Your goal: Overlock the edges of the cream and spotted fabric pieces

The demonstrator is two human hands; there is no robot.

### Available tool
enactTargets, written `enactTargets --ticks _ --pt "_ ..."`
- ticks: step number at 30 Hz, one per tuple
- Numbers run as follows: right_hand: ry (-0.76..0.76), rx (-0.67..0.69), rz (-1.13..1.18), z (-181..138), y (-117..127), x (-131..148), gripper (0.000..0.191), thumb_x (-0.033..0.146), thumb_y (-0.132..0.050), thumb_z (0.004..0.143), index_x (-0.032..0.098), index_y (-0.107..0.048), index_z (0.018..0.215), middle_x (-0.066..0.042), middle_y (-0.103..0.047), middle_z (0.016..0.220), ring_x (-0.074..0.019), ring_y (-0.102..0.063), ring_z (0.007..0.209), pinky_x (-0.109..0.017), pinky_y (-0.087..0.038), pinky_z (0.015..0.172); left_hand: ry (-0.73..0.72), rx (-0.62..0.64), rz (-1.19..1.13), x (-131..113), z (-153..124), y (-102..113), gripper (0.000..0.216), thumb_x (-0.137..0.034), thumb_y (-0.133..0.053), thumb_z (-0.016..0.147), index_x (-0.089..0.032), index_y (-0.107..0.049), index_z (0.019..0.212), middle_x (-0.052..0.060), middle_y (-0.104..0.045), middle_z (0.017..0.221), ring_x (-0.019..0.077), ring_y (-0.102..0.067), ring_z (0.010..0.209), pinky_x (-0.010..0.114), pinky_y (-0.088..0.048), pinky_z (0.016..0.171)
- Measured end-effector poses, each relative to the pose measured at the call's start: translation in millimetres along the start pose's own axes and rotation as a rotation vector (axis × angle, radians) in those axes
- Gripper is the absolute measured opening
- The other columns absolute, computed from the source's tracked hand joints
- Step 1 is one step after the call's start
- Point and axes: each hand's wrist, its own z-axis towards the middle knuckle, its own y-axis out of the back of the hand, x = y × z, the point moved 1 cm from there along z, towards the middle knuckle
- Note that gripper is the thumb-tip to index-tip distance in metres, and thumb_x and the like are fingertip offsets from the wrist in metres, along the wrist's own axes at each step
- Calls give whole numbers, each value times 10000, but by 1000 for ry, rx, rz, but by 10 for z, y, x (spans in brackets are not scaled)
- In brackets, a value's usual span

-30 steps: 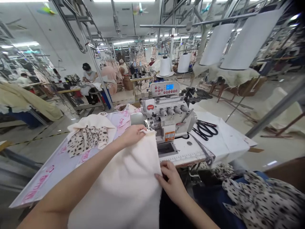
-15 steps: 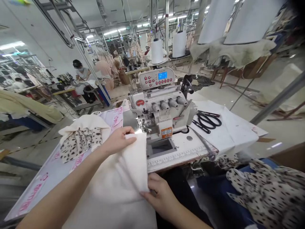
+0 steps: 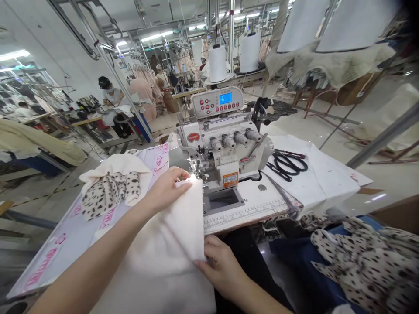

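Note:
A cream fabric piece point(image 3: 178, 231) hangs over the near table edge and reaches up to the needle area of a white overlock sewing machine point(image 3: 225, 144). My left hand point(image 3: 168, 186) pinches its upper end, close to the presser foot point(image 3: 198, 170). Lower down, my right hand point(image 3: 222, 264) is closed on the fabric's right edge, thumb on top and fingers beneath. The fabric's top edge lies at the lit needle area; whether it is under the foot I cannot tell. Part of the fabric is blurred.
Left on the table lies a cream and black-spotted fabric bundle point(image 3: 111, 187). Black-handled scissors point(image 3: 288, 163) rest on white sheeting at the right. Spotted cloth point(image 3: 366, 261) is heaped at lower right. White thread cones point(image 3: 218, 63) stand behind the machine. A co-worker point(image 3: 113, 96) sits far left.
Both hands keep hold of the fabric. Its top edge and my left hand have moved slightly up and forward, nearer the needle area. The view has shifted a little.

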Motion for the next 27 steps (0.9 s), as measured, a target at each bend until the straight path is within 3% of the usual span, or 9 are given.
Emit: enactTargets --ticks 3,7,9,16,20,27 --pt "-49 40 -131 119 208 81 95 206 -570 761 176 -592 673 -19 -565 691 -153 -524 650 -238 -398 589 26 39 15 -9 20 -9 215 -356 -475 750 -190 -581 840 26 -576 908 181 -516 834 288 -388 700" --pt "-99 -222 -170 495 633 228 224 297 -460 841 191 -573 1002 -11 -600 685 -137 -537 585 -232 -399 553 8 15 9 -22 14 -62 159 -313 -468 762 -182 -558 780 13 -565 837 169 -510 779 287 -377 682" --pt "-88 -284 -160 730 784 282 270 328 -441 847 184 -558 1044 -2 -592 656 -130 -531 558 -229 -397 538 -34 -22 -24 -44 -9 -103 132 -284 -457 776 -180 -538 780 10 -550 828 160 -505 778 281 -374 686" --pt "-123 -179 -100 1204 914 262 114 266 -533 738 166 -581 713 42 -528 545 -86 -451 457 -194 -333 446 -117 -72 -87 -89 -54 -165 89 -243 -456 789 -174 -508 767 2 -514 816 139 -494 780 263 -369 712" --pt "-153 -151 -132 1271 937 230 96 247 -539 713 164 -561 670 52 -511 505 -79 -430 421 -190 -314 421 -95 -71 -60 -78 -9 -163 101 -230 -425 794 -176 -508 772 8 -517 810 148 -494 765 272 -369 697" --pt "-156 -256 -272 1383 907 217 100 202 -481 742 169 -539 668 27 -536 521 -105 -464 479 -204 -297 462 -14 -170 -11 -60 119 -206 54 -157 -415 750 -175 -461 772 8 -544 798 159 -501 754 279 -366 688"
